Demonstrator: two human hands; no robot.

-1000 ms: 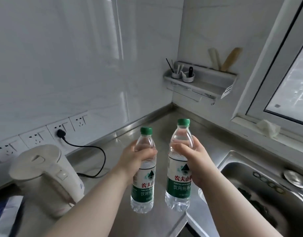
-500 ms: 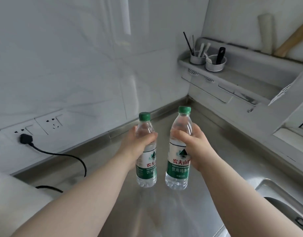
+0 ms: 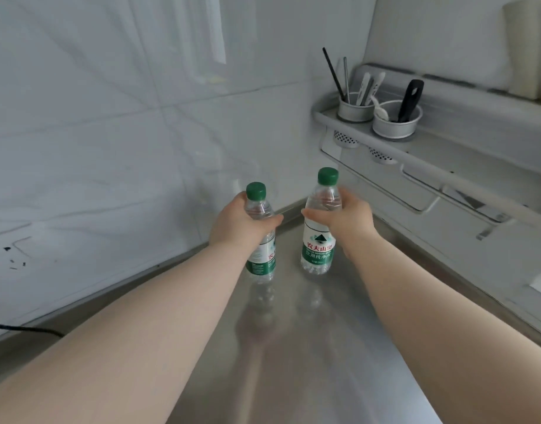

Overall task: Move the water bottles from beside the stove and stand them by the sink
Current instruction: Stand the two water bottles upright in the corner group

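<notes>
Two clear water bottles with green caps and green-and-white labels are upright over the steel counter [image 3: 293,362] near the back corner. My left hand [image 3: 238,223] grips the left bottle [image 3: 261,258] round its shoulder. My right hand [image 3: 350,220] grips the right bottle [image 3: 318,249] round its upper part. Both bottle bases sit at or just above the counter; I cannot tell whether they touch it. The sink is out of view.
A grey wall rack [image 3: 440,157] with two metal cups [image 3: 396,120] of utensils hangs on the right wall, above and behind the bottles. White tiled walls close the corner. A black cable [image 3: 24,329] and wall sockets [image 3: 9,255] lie at the far left.
Both hands have carried the bottles forward toward the back corner and lower over the counter. The view has swung left, so the sink and kettle have left the frame.
</notes>
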